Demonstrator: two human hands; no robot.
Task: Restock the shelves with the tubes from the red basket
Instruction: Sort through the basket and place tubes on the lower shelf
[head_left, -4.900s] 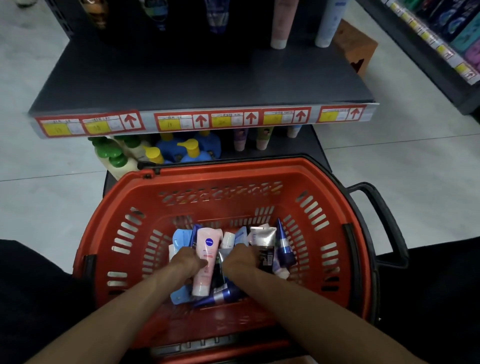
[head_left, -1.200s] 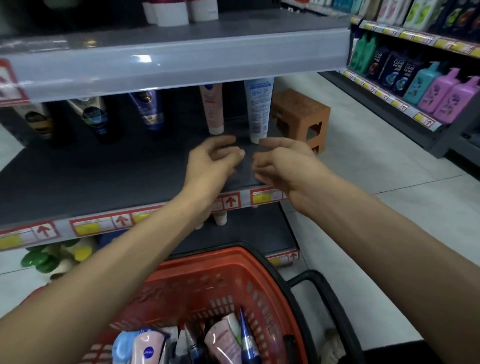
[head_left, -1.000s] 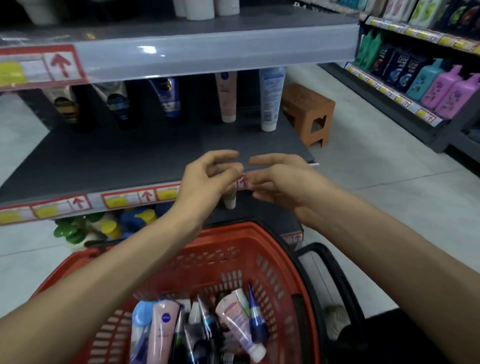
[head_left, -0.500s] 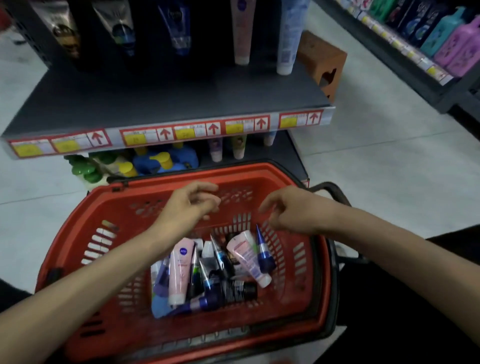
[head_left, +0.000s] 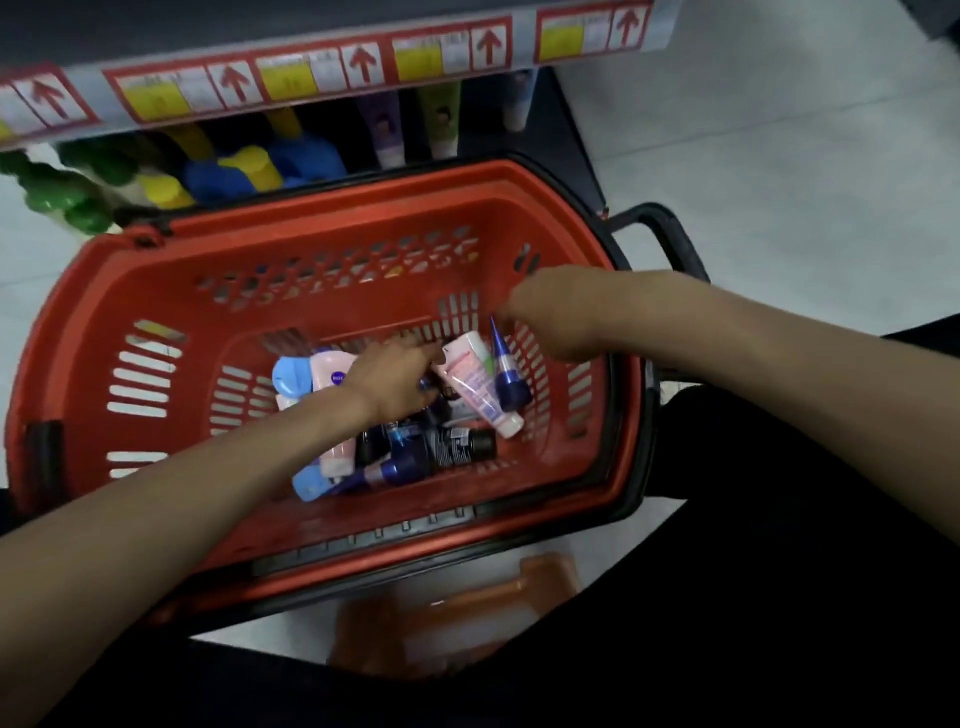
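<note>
Tubes (head_left: 441, 452) are lying in a loose heap at the bottom of the red basket (head_left: 156, 291), which is sitting right up against the lower shelf (head_left: 558, 145). Visible in the heap: a pink-white tube (head_left: 475, 387), a blue cone-tipped one (head_left: 506, 374), a black one (head_left: 457, 448), a pink one (head_left: 332, 371), and light-blue ones underneath.

Left hand (head_left: 387, 382) is reaching down into the heap, fingers lying across the tubes. Cannot tell whether it is pinching one. Right hand (head_left: 550, 317) is hovering over the basket's right side, motion-blurred, fingers loosely bent, carrying nothing I can make out.

Progress, my read: mid-job, going for the next pick. Plenty is sitting in the basket, so a good share of the restocking is pending. The shelf edge with price labels (head_left: 322, 73) is showing only its front strip, so what's stocked up there isn't checkable. A few standing tubes (head_left: 387, 130) are showing on the lower shelf beside capped bottles (head_left: 249, 166), origin unknown. An orange stool (head_left: 457, 608) is sitting below the basket.
</note>
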